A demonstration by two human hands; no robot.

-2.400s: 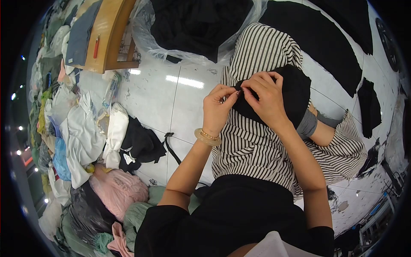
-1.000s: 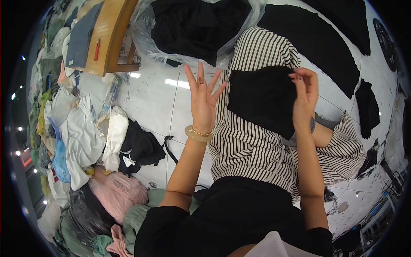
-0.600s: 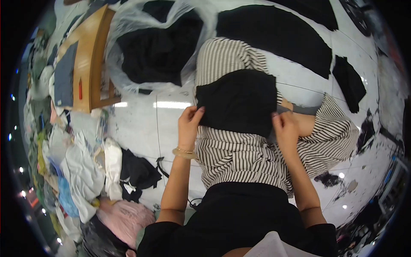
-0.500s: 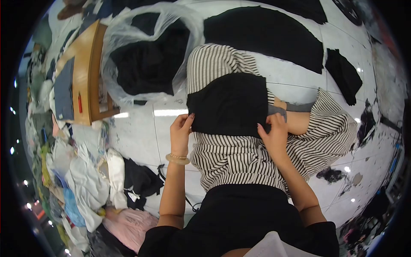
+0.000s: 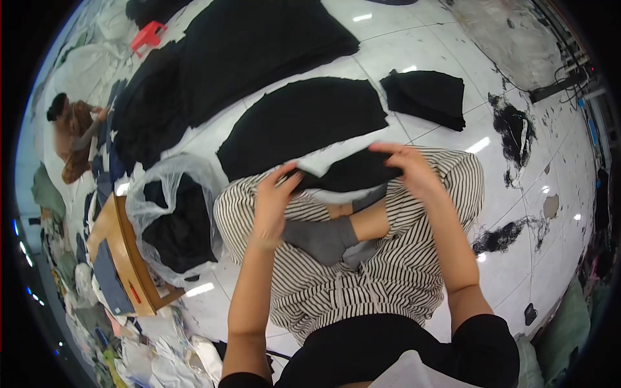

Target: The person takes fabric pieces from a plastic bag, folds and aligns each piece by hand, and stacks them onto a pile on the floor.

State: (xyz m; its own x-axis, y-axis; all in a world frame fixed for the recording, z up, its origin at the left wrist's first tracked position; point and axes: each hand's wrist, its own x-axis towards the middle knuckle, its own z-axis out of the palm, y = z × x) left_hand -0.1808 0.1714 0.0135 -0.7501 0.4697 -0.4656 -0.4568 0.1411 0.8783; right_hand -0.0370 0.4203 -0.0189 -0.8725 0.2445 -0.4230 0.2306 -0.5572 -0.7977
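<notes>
A black fabric piece is held up in front of my crossed legs, stretched between both hands and slightly blurred. My left hand pinches its left end. At its right end, my right hand grips between thumb and fingers. Just beyond it, a wide black cloth panel with a curved far edge lies flat on the floor. A smaller folded black cloth rests to the right of that panel. My striped trousers and grey socks show below the held piece.
To the left stands a clear plastic bag holding black cloth, beside a wooden stool with a red tool on it. A large black fabric stack lies farther off. Another person sits far left, near a red stool.
The black piece has been lifted off my lap and moved forward, toward the panel on the floor. My legs are now crossed, and the view has turned, bringing more floor and another person into sight.
</notes>
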